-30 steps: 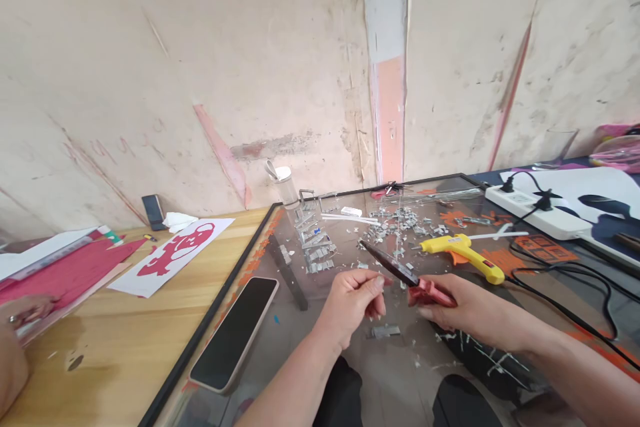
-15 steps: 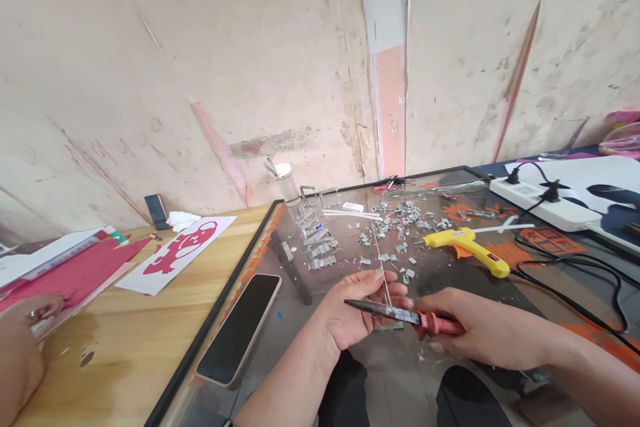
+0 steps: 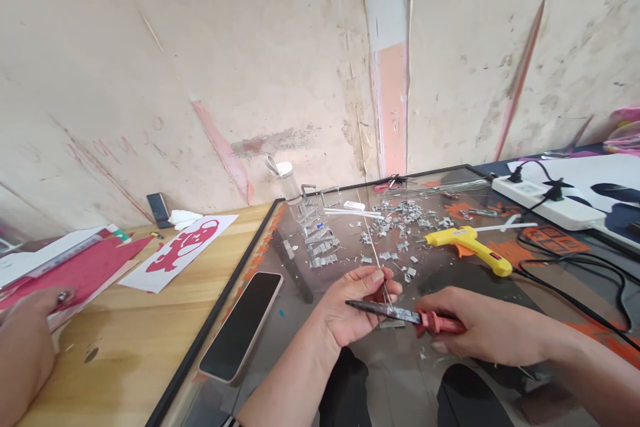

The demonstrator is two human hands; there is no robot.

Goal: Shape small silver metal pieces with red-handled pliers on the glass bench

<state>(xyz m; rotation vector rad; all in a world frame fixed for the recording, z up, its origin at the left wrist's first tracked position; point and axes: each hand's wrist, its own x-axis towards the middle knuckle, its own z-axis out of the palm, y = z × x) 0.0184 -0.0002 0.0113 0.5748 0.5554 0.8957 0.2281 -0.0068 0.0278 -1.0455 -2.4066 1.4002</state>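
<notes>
A thin pale wire (image 3: 374,243) stands up from between the thumb and fingers of my left hand (image 3: 356,300). My right hand (image 3: 463,323) is closed round the red handles of long-nosed pliers (image 3: 395,311). The dark jaws lie across in front of my left palm, by the wire's lower end; whether they grip it is too small to tell. Beyond my hands, many small bent metal pieces (image 3: 410,213) are scattered on the dark glass tabletop (image 3: 400,380). Rows of similar pieces (image 3: 323,243) stand to their left.
A phone (image 3: 241,327) lies left of my left arm. A yellow glue gun (image 3: 470,243) and a white power strip (image 3: 547,203) with black cables are at the right. At far left another person's hand (image 3: 37,320) rests by red paper (image 3: 95,263), near a red-and-white cutout (image 3: 183,250).
The wire now leans further left and more of it shows above my left fingers. The other person's hand has shifted slightly right. My right hand and the pliers have barely moved.
</notes>
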